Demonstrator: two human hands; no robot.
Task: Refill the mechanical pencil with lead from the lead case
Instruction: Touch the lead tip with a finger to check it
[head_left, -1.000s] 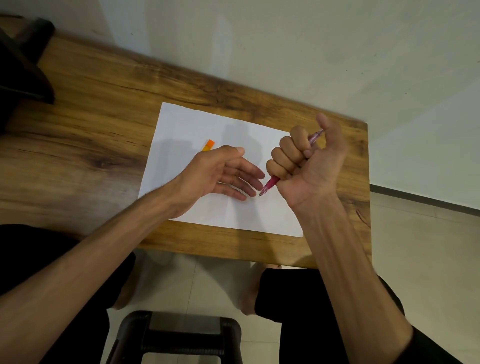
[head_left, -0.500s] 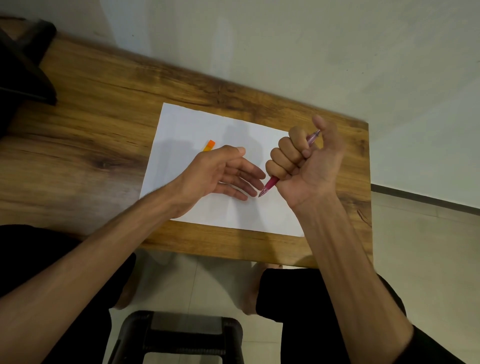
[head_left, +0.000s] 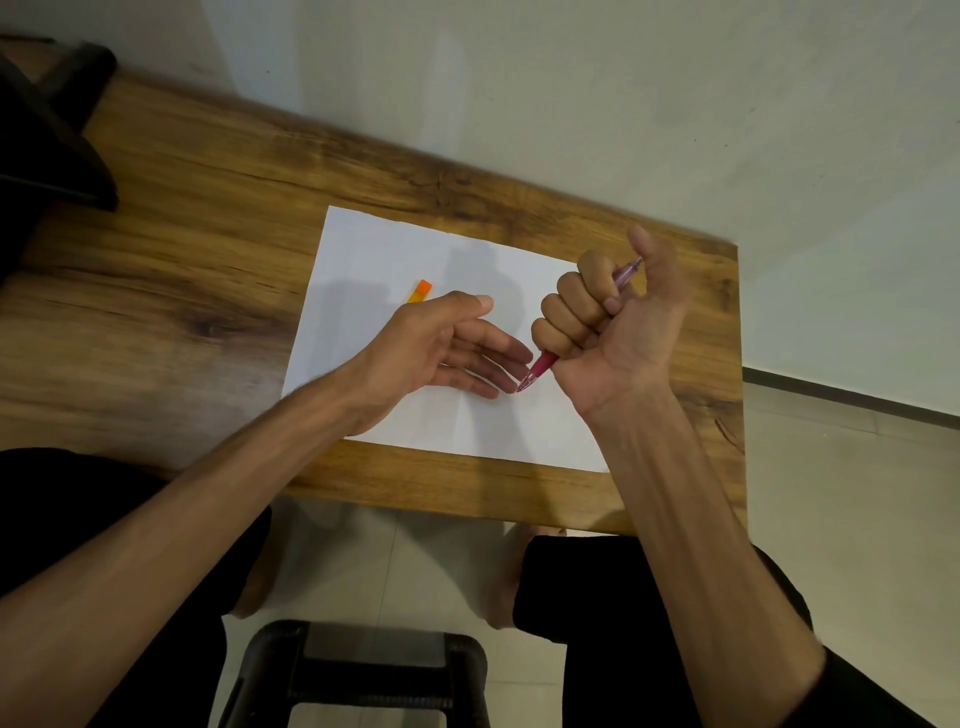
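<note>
My right hand (head_left: 608, 332) is fisted around a pink mechanical pencil (head_left: 540, 371), thumb raised beside its top end near the table's right edge; the tip points down-left, just above the white paper (head_left: 374, 249). My left hand (head_left: 441, 348) is flat and open over the paper, fingers stretched toward the pencil tip and nearly touching it. An orange lead case (head_left: 420, 291) lies on the paper just behind my left hand, partly hidden by it.
The paper lies on a wooden table (head_left: 182, 260) set against a pale wall. A black object (head_left: 47, 140) sits at the table's far left. A dark stool (head_left: 358, 675) stands on the tiled floor below, between my knees.
Almost nothing differs. My right thumb has shifted slightly at the pencil's top end; the left hand stays flat by the tip.
</note>
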